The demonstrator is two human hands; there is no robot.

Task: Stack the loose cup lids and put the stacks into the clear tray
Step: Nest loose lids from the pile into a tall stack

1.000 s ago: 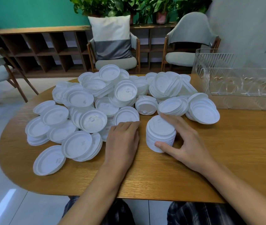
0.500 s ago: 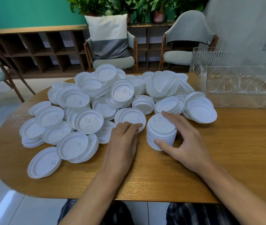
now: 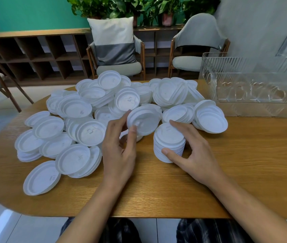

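Cup lids (image 3: 86,109) lie in one loose white heap across the left and middle of a wooden table (image 3: 244,163). There are several dozen, overlapping too much for an exact count; some lie flat and some lean in short slanted rows.

One neat stack (image 3: 169,137) stands upright on the table at the near right edge of the heap. The right hand (image 3: 198,155) grips it, with the thumb pressed to its near side and the fingers curled over its far rim.

The left hand (image 3: 120,155) pinches a tilted lid (image 3: 144,120) with the thumb on its face and the fingers behind its left rim. It is held up off the table, just left of the stack and a little above it. Whether this is a single lid or a few nested together cannot be told. The two hands are apart, each closed on its own load.

One clear tray (image 3: 230,67) with ribbed walls sits at the far right of the table, near the heap and well apart from the stack.

Behind the table are three chairs (image 3: 197,41), one of them carrying a single grey and white cushion (image 3: 113,37). A low wooden shelf (image 3: 34,53) runs along a green wall, with potted plants (image 3: 121,6) on top.
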